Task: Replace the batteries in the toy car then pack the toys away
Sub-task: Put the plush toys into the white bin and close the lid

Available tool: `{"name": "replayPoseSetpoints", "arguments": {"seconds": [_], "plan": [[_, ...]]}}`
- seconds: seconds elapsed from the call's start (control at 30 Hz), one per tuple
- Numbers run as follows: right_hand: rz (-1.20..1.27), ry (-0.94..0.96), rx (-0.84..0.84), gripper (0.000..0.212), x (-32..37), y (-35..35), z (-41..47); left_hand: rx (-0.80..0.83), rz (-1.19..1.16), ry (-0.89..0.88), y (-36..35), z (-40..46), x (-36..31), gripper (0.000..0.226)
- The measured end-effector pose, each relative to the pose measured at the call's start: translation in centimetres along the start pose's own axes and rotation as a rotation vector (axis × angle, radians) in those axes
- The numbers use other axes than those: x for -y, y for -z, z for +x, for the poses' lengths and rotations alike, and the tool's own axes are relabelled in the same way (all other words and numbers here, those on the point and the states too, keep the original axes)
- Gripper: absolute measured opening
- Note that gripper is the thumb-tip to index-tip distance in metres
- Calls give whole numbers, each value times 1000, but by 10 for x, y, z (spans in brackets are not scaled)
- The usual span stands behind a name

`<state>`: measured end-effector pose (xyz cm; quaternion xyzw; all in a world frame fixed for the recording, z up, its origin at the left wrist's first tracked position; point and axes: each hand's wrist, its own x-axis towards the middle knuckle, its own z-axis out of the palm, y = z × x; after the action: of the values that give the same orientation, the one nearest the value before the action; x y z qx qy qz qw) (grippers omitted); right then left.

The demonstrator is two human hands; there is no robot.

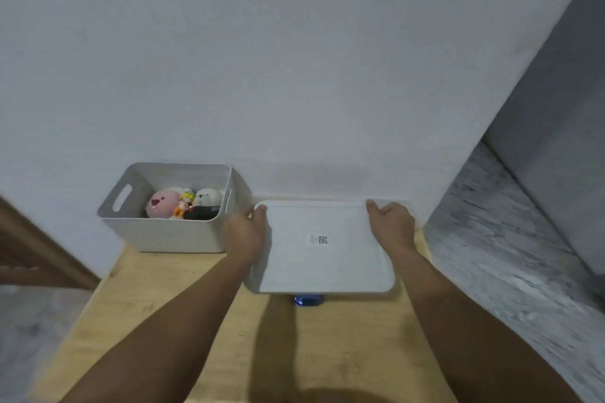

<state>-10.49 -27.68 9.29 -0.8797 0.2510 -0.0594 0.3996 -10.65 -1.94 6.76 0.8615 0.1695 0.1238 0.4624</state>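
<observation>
Toys fill the open grey bin (170,229) at the table's (157,304) left: a pink plush (162,203), a white bear (208,196). Beside it, my left hand (247,232) and right hand (391,226) each keep a closed grip on the white lid (324,249). A blue object (307,300) peeks from under it; I cannot tell what.

A white plastic bin (322,245) is turned bottom-up above the wooden table, its flat base with a small code label facing the camera. A bit of a blue toy car (307,300) shows under its near edge. To the left, against the wall, a second pale bin (170,232) stands upright and open. Inside it lie a pink round plush (162,204), a white plush bear (208,197), a small yellow-and-orange figure (184,203) and something black.
</observation>
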Motion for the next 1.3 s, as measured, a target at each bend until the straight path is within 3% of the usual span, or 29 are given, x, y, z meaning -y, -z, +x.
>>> {"name": "replayPoseSetpoints", "arguments": {"seconds": [0.1, 0.23, 0.37, 0.43, 0.47, 0.53, 0.6, 0.8, 0.9, 1.23, 1.3], "plan": [[37, 29, 71, 53, 48, -35, -1, -55, -21, 76, 42, 40, 15, 52], [45, 100, 169, 49, 106, -70, -12, -119, -10, 161, 98, 82, 23, 53], [59, 170, 243, 35, 155, -115, -30, -157, -7, 264, 151, 122, 41, 38], [82, 187, 278, 14, 176, -139, -41, -151, 14, 258, 172, 141, 50, 23], [107, 191, 289, 18, 185, -150, -46, -138, 34, 240, 181, 151, 55, 16], [131, 192, 272, 29, 202, -171, -55, -126, 85, 219, 195, 170, 63, 24], [115, 210, 244, 28, 213, -188, -61, -116, 150, 208, 207, 187, 75, 25], [7, 142, 198, 12, 229, -217, -64, -99, 243, 193, 212, 233, 110, 20], [-38, 121, 188, 21, 231, -227, -62, -83, 264, 212, 206, 242, 121, 23], [-172, 158, 81, 15, 229, -239, -64, -92, 163, 178, 195, 252, 140, 22], [-174, 165, 57, 24, 226, -242, -67, -101, 131, 169, 195, 250, 140, 22]]}}
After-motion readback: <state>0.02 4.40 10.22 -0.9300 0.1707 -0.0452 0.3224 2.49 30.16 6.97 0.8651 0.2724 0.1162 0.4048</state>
